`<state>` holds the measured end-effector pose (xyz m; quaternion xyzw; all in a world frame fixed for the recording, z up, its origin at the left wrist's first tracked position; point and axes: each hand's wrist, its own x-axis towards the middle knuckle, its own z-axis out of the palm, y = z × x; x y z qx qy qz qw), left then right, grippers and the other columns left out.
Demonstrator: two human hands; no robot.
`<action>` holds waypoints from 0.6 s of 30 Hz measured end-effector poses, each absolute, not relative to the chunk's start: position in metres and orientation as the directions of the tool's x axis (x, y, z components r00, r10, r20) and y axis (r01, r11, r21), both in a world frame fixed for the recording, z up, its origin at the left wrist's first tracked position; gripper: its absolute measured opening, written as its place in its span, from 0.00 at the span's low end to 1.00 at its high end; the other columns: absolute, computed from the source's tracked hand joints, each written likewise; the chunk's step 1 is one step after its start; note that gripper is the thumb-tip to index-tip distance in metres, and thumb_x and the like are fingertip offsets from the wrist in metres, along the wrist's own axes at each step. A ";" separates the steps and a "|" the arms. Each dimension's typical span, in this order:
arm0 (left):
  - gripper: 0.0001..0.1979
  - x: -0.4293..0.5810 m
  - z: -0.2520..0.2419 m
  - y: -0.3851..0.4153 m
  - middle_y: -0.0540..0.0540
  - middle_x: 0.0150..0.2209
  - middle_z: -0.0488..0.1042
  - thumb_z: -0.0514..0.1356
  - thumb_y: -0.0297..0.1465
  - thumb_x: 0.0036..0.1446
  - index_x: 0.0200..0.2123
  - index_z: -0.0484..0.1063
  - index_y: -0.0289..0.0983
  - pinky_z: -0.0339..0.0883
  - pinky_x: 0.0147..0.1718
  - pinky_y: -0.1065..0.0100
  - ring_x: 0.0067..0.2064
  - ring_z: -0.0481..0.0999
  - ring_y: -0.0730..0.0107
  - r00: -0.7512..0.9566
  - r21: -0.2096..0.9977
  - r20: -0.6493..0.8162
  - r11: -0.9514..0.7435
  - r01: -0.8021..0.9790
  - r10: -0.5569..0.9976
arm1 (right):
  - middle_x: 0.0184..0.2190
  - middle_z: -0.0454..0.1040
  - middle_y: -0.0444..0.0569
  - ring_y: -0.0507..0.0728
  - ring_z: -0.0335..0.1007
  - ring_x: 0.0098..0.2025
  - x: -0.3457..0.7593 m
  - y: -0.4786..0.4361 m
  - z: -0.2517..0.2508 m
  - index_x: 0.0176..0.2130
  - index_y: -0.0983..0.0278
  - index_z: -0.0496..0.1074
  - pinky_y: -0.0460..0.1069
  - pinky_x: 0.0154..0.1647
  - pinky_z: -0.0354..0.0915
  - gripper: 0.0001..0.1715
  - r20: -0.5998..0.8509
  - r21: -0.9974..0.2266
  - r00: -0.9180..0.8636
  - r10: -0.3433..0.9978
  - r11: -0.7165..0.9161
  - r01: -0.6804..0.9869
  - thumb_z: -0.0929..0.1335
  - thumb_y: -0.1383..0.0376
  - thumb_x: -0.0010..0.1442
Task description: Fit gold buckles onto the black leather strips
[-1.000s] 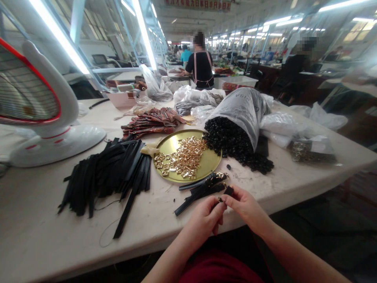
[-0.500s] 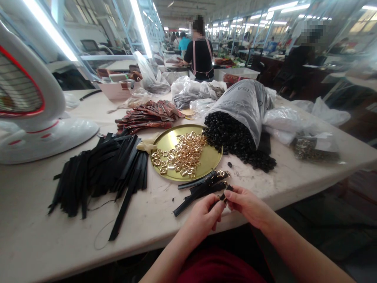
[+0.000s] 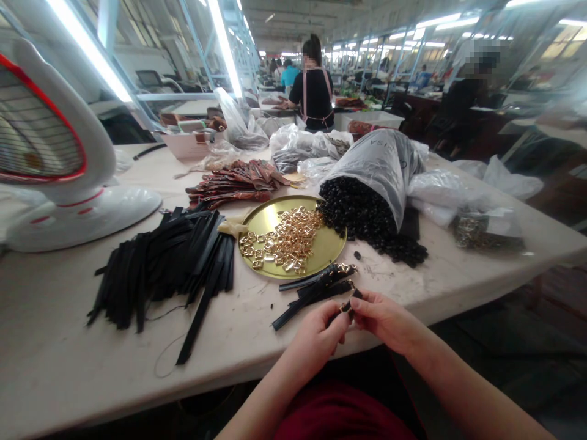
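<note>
My left hand (image 3: 321, 327) and my right hand (image 3: 378, 315) meet at the table's front edge, fingertips pinched together. Between them is a short black strap (image 3: 354, 297) with a gold-coloured metal buckle at it; the fingers hide most of both. Just beyond my hands lies a small pile of black straps with gold buckles (image 3: 316, 290). Behind that pile, a round gold tray (image 3: 331, 244) holds a heap of small gold buckles (image 3: 298, 235). A large bundle of loose black straps (image 3: 169, 263) is spread to the left, one strap reaching toward the front edge.
Small black pieces (image 3: 362, 205) spill from a plastic bag (image 3: 380, 153) right of the tray. Reddish-brown strips (image 3: 238, 183) lie behind it. A white heater or fan (image 3: 87, 208) stands at left. Clear bags (image 3: 488, 229) rest at right. A person in an apron (image 3: 316, 91) is further back.
The view has shifted slightly, so the table's things sit a little further right at the left side. My hands stay together on the strap and buckle, almost unmoved.
</note>
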<state>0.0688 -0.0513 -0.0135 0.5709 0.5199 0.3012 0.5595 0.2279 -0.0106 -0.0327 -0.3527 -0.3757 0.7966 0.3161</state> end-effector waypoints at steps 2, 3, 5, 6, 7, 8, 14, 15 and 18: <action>0.13 0.068 -0.010 -0.054 0.54 0.21 0.61 0.48 0.38 0.58 0.30 0.66 0.36 0.54 0.19 0.76 0.21 0.60 0.78 0.296 0.954 -0.216 0.136 0.267 0.930 | 0.24 0.67 0.42 0.47 0.57 0.23 0.230 -0.013 -0.030 0.31 0.66 0.71 0.43 0.25 0.53 0.10 -0.338 -0.769 -0.584 0.738 -0.574 -0.280 0.72 0.63 0.50; 0.12 0.067 -0.007 -0.055 0.54 0.22 0.62 0.48 0.37 0.58 0.31 0.66 0.36 0.54 0.20 0.76 0.22 0.60 0.78 0.306 0.954 -0.204 0.119 0.274 0.930 | 0.24 0.67 0.42 0.47 0.58 0.24 0.231 -0.014 -0.029 0.31 0.66 0.71 0.43 0.25 0.54 0.10 -0.346 -0.745 -0.592 0.728 -0.596 -0.298 0.72 0.63 0.49; 0.12 0.067 -0.004 -0.058 0.54 0.22 0.62 0.48 0.36 0.58 0.31 0.67 0.36 0.54 0.21 0.76 0.23 0.61 0.78 0.322 0.954 -0.181 0.085 0.289 0.929 | 0.24 0.68 0.42 0.46 0.59 0.24 0.233 -0.017 -0.028 0.31 0.66 0.70 0.42 0.25 0.55 0.10 -0.368 -0.699 -0.607 0.704 -0.640 -0.318 0.73 0.64 0.49; 0.12 0.067 -0.003 -0.059 0.54 0.22 0.63 0.48 0.36 0.58 0.31 0.67 0.36 0.54 0.21 0.76 0.23 0.61 0.78 0.326 0.952 -0.170 0.070 0.297 0.930 | 0.24 0.68 0.41 0.47 0.60 0.24 0.233 -0.019 -0.028 0.31 0.65 0.70 0.43 0.26 0.56 0.10 -0.380 -0.679 -0.615 0.691 -0.660 -0.322 0.73 0.64 0.48; 0.11 0.068 -0.002 -0.060 0.54 0.22 0.63 0.48 0.35 0.58 0.31 0.66 0.37 0.55 0.22 0.76 0.23 0.61 0.78 0.326 0.950 -0.161 0.057 0.306 0.932 | 0.24 0.68 0.41 0.47 0.61 0.25 0.233 -0.020 -0.028 0.31 0.65 0.69 0.43 0.26 0.56 0.11 -0.389 -0.665 -0.622 0.679 -0.675 -0.321 0.73 0.63 0.48; 0.11 0.069 -0.002 -0.060 0.54 0.22 0.63 0.48 0.35 0.58 0.30 0.66 0.37 0.55 0.22 0.76 0.23 0.61 0.78 0.321 0.948 -0.154 0.047 0.316 0.935 | 0.24 0.68 0.41 0.47 0.62 0.25 0.233 -0.022 -0.028 0.31 0.64 0.69 0.43 0.27 0.57 0.12 -0.393 -0.664 -0.626 0.674 -0.679 -0.314 0.73 0.62 0.48; 0.14 0.077 -0.011 -0.061 0.53 0.21 0.64 0.47 0.38 0.58 0.25 0.62 0.37 0.55 0.21 0.74 0.22 0.63 0.76 0.229 0.908 -0.125 0.018 0.418 0.965 | 0.24 0.65 0.41 0.51 0.59 0.28 0.228 -0.030 -0.021 0.25 0.64 0.67 0.46 0.32 0.57 0.11 -0.075 -0.996 -0.312 0.947 -0.087 -0.025 0.71 0.60 0.50; 0.15 0.078 -0.012 -0.060 0.53 0.21 0.64 0.47 0.39 0.58 0.24 0.62 0.38 0.55 0.22 0.74 0.22 0.63 0.75 0.211 0.908 -0.115 0.017 0.419 0.971 | 0.24 0.64 0.42 0.52 0.59 0.29 0.228 -0.031 -0.020 0.23 0.63 0.66 0.47 0.33 0.57 0.12 0.042 -0.994 -0.230 0.972 0.063 0.086 0.71 0.61 0.50; 0.15 0.079 -0.015 -0.060 0.53 0.22 0.66 0.47 0.39 0.58 0.24 0.63 0.37 0.57 0.24 0.73 0.23 0.65 0.75 0.181 0.923 -0.091 0.015 0.385 0.979 | 0.24 0.62 0.42 0.53 0.58 0.30 0.229 -0.029 -0.017 0.20 0.63 0.65 0.48 0.33 0.56 0.14 0.140 -0.967 -0.166 0.976 0.171 0.189 0.70 0.60 0.50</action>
